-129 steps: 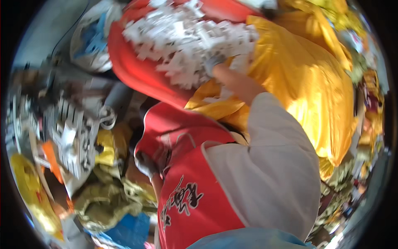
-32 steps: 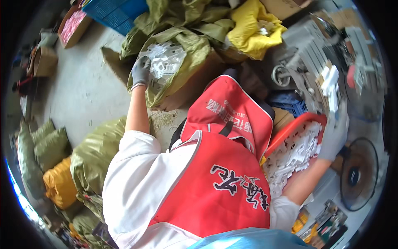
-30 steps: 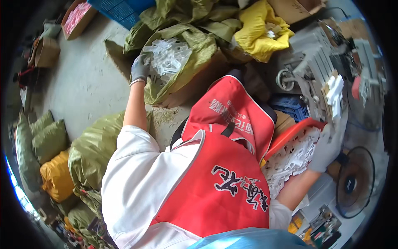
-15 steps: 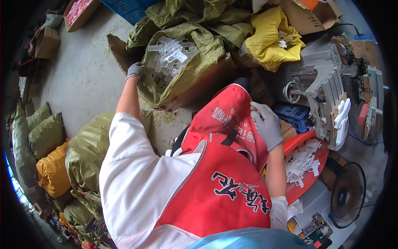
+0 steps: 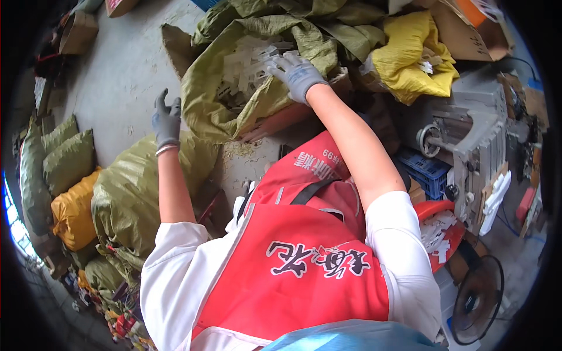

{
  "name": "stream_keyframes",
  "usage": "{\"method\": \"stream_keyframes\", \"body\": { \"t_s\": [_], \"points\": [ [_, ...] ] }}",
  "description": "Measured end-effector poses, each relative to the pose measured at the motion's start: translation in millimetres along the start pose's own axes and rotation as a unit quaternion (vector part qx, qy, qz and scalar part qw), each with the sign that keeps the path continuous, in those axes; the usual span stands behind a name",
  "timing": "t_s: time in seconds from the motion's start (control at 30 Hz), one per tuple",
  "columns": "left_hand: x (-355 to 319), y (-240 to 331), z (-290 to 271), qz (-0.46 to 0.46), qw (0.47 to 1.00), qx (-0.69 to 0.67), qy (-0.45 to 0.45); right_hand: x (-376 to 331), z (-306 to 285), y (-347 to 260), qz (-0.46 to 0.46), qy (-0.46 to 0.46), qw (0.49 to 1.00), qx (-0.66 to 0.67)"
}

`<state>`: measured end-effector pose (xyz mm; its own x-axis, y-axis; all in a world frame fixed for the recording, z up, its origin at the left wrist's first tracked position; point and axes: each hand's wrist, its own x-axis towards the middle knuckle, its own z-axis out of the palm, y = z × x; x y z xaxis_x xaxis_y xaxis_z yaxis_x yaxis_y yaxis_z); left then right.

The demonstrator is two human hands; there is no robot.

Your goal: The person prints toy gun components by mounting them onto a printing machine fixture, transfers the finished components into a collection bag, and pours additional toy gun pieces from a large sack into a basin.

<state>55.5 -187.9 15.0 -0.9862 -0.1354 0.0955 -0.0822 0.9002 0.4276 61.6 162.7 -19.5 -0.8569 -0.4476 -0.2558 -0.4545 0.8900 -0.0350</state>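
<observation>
Gloved in grey, my right hand [image 5: 297, 76] reaches over the mouth of an olive woven sack [image 5: 202, 93], fingers spread above the pieces inside at its right edge. Whether the fingertips touch them is hard to tell. Those pieces [image 5: 249, 67] are clear and whitish plastic, some pistol-shaped, heaped loosely. My left hand [image 5: 167, 120], also in a grey glove, hovers just left of the sack with thumb and fingers apart and nothing in it. The sack sits with its rim folded outward, in or against a cardboard box [image 5: 177, 50].
Right of the sack lies a yellow sack [image 5: 404, 64] with white pieces. Grey machinery with a handwheel [image 5: 430, 140], a blue crate [image 5: 426, 172], a red basin [image 5: 436, 207] of white parts and a fan [image 5: 477, 298] stand to my right. Full olive sacks [image 5: 126, 193] stand to my left.
My left hand has come off the sack's rim and opened beside it. My right hand has swung from near my lap to above the sack's pieces. The whole view has shifted slightly.
</observation>
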Motion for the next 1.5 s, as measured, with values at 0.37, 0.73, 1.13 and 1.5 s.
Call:
{"method": "stream_keyframes", "body": {
  "t_s": [0.37, 0.73, 1.13, 1.5],
  "points": [
    [-84, 55, 80, 0.279, 0.921, 0.022, -0.271, -28, 15, 57, -0.085, 0.022, 0.995, 0.035],
    [-122, 75, 107, 0.331, 0.871, 0.172, -0.321, -83, 145, 85, 0.229, -0.229, 0.936, 0.135],
    [-99, 25, 35, -0.04, 0.993, -0.054, -0.093, -94, 86, 34, 0.256, -0.141, 0.944, 0.154],
    [-69, -47, 74, -0.103, 0.991, -0.011, -0.087, -102, 109, 18, 0.423, 0.247, 0.788, 0.374]
  ]
}}
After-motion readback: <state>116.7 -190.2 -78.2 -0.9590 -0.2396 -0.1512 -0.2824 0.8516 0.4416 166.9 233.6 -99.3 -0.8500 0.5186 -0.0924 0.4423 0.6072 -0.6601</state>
